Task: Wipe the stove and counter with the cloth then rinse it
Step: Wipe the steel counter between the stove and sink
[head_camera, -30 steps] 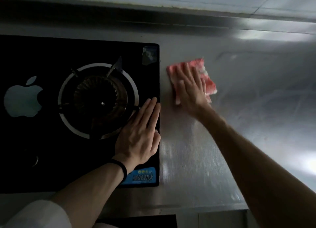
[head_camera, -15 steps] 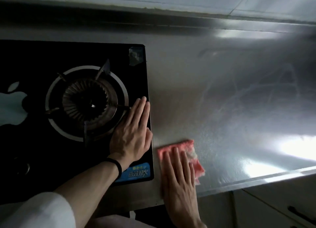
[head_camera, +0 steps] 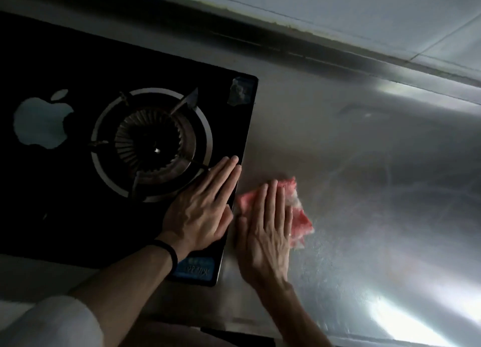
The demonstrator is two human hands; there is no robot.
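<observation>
A black glass stove [head_camera: 65, 203] with one round burner [head_camera: 153, 143] lies on the steel counter [head_camera: 364, 190]. My left hand [head_camera: 203, 211] rests flat, fingers together, on the stove's right edge beside the burner. My right hand [head_camera: 265, 232] lies flat on a pink cloth [head_camera: 299, 214], pressing it onto the counter just right of the stove's edge. Most of the cloth is hidden under the palm; its right side sticks out.
A steel backsplash ledge [head_camera: 338, 58] and a tiled wall [head_camera: 364, 13] run along the far side. The counter's front edge [head_camera: 390, 339] is at the bottom right. A blue label [head_camera: 197, 267] sits on the stove's front right corner.
My right hand swept the cloth from the far part of the counter down to the front edge, then back up a little beside the stove. The left hand stayed on the stove.
</observation>
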